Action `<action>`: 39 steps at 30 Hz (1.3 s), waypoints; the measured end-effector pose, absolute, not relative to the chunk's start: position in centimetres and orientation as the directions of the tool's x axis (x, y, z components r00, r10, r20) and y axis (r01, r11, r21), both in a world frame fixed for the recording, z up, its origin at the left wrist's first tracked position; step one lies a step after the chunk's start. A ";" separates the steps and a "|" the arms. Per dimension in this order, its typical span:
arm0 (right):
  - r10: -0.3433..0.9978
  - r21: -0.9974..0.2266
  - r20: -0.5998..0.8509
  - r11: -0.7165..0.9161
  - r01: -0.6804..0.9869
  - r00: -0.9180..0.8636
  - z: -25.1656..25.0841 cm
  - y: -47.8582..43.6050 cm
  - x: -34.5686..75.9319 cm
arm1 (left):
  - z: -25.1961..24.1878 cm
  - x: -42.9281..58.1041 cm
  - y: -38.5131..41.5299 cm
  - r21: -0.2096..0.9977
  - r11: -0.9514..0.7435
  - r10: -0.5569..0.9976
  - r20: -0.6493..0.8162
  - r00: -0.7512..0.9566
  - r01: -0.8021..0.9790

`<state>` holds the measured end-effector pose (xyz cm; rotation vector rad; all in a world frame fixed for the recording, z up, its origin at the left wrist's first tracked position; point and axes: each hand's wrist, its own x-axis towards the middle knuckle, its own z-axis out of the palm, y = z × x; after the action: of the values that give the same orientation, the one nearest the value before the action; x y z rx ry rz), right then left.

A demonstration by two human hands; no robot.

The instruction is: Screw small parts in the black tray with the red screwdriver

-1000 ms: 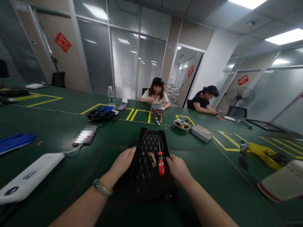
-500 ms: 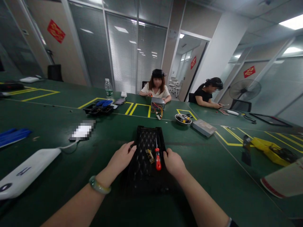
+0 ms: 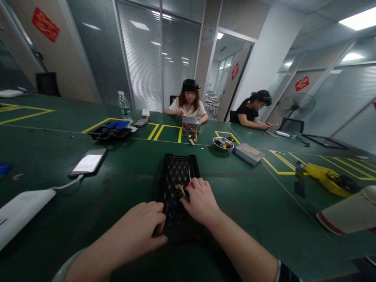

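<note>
A black tray [image 3: 169, 168] with a quilted-pattern bottom lies on the green table before me. In it is a screwdriver [image 3: 189, 183] with a red and black handle, its shaft pointing away from me. My right hand [image 3: 202, 201] has its fingers closed over the handle and covers most of it. Beside the fingertips rests a small gold-coloured part [image 3: 180, 191], whose kind I cannot make out. At the tray's near left side my left hand [image 3: 143, 225] is open, thumb apart from the bent fingers, holding nothing.
On the left lie a phone [image 3: 89, 162] and a white power bank [image 3: 25, 211] joined by a cable. Farther off are a black parts tray [image 3: 108, 134], a metal bowl [image 3: 223, 144] and a grey metal box [image 3: 249, 153]. A paper cup [image 3: 346, 211] is at right. Two people sit opposite.
My right hand has moved from the tray's right edge onto the screwdriver handle. My left hand has come nearer and off the tray's left edge. The view has shifted slightly.
</note>
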<state>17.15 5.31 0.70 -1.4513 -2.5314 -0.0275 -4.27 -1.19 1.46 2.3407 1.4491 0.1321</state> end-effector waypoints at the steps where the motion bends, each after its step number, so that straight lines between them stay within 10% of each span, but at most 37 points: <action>1: 0.852 -0.090 0.200 0.508 0.857 -0.484 0.6 5.5 16.9 | 1.5 -4.2 -1.2 0.365 -0.389 0.877 -0.133 0.461 0.846; 15: 0.931 -0.396 0.162 0.366 0.842 -0.328 0.4 6.0 16.2 | 1.6 -3.9 -0.2 0.409 -0.383 0.902 -0.027 0.430 0.828; 25: 0.851 -0.754 -0.157 0.224 0.617 -0.501 3.1 3.2 20.3 | -0.5 -4.6 2.6 0.339 -0.341 0.939 0.068 0.338 0.877; 39: 0.742 -0.524 -0.120 0.517 0.677 -0.660 2.7 1.0 18.8 | -2.2 -5.1 3.5 0.459 -0.311 0.944 0.051 0.325 0.832</action>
<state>18.76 1.02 2.70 -1.2358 -2.6309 0.8291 -5.09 3.52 -2.23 2.2471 1.5819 0.4454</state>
